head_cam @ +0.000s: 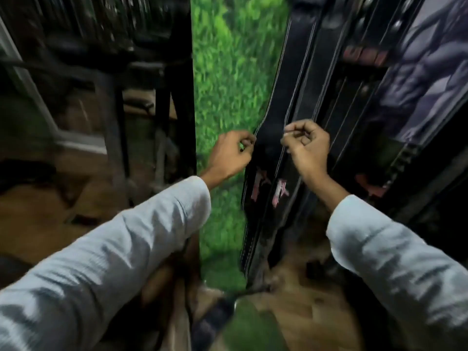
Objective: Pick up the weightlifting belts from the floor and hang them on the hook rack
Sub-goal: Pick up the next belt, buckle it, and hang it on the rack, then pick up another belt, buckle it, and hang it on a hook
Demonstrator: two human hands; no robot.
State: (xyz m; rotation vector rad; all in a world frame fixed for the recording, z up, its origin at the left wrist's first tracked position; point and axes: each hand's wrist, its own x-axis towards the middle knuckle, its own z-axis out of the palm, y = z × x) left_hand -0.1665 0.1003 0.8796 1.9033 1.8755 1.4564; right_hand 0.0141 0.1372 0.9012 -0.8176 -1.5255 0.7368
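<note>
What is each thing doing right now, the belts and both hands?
Front black belt: hanging upright, lower end near the floor, pinched at both edges.
Other belts: hanging beside it; blurred.
Left hand: fingers curled, pinching the front belt's left edge.
Right hand: fingers curled at its right edge.

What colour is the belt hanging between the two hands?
Black belt with pale stitched edges and reddish-white markings, seen in the head view.

Both hands (268, 153) on hanging belt (286, 97)
</note>
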